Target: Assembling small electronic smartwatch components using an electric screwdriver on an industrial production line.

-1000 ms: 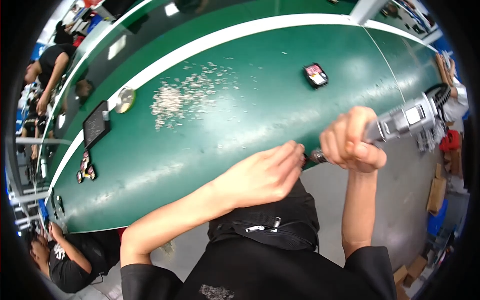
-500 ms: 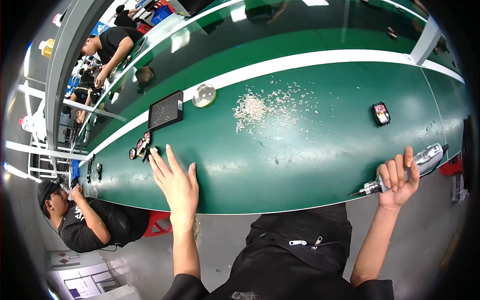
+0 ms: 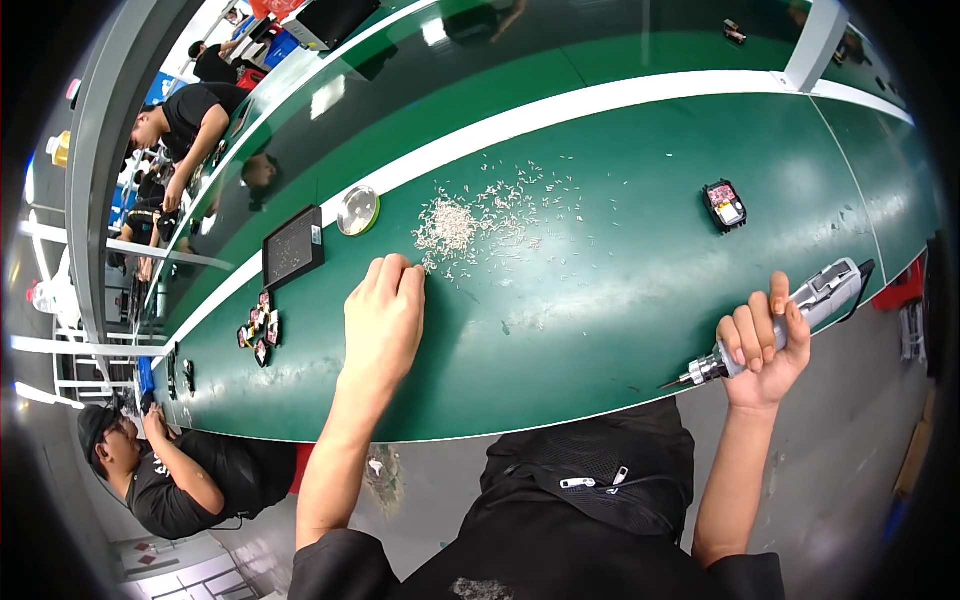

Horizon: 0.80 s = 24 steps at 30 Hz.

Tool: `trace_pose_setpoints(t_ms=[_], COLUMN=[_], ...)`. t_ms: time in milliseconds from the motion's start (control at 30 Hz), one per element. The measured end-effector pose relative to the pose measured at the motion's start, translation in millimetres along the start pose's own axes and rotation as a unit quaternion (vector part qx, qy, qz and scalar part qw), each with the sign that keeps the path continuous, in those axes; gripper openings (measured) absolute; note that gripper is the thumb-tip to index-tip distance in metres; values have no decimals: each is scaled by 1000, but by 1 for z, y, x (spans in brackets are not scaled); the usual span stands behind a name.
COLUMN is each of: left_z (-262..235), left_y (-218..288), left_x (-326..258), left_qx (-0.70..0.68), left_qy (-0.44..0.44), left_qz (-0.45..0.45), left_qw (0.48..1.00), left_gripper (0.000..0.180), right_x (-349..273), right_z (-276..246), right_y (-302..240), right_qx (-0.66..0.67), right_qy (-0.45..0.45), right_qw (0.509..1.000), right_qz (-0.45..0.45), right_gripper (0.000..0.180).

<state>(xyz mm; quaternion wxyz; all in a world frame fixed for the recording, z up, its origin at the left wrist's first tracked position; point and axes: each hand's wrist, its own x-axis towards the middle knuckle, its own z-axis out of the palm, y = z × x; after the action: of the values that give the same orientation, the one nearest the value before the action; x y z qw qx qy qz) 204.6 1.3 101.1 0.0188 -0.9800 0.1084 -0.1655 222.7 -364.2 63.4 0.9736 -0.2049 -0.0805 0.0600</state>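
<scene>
My left hand (image 3: 383,318) lies on the green bench (image 3: 620,260) with its fingers bent, fingertips touching the near edge of a scattered heap of small pale screws (image 3: 470,220). My right hand (image 3: 762,345) grips a grey electric screwdriver (image 3: 790,315) at the bench's front edge, the bit pointing left and down. A small black part with red and white on top (image 3: 724,204) sits alone to the right of the screws.
A round metal dish (image 3: 357,210) and a black flat tray (image 3: 292,246) lie left of the screws, with several small black parts (image 3: 258,327) beyond. Other people (image 3: 175,470) work along the bench at the left. A white post (image 3: 818,40) stands at the back right.
My left hand has moved right from the small black parts to the screw heap. The right hand has closed around the screwdriver and shifted slightly left. The view has turned.
</scene>
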Motion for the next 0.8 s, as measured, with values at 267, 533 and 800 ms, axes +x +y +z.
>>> trace_pose_setpoints(t_ms=[267,533,800], left_z=[3,-6,2], left_y=[-19,-5,-5], left_x=[3,-6,-2], left_qx=[-137,-72,4], left_qy=[-9,20,4], left_qz=[-36,39,72], left_qw=[990,996,997], left_gripper=[10,15,12], right_x=[0,0,-1], right_z=[1,2,2], right_y=[0,1,1], right_qx=[-6,-5,3], right_qy=[-12,0,8], right_qw=[1000,1000,1000], right_qz=[1,1,-5], right_gripper=[13,13,13])
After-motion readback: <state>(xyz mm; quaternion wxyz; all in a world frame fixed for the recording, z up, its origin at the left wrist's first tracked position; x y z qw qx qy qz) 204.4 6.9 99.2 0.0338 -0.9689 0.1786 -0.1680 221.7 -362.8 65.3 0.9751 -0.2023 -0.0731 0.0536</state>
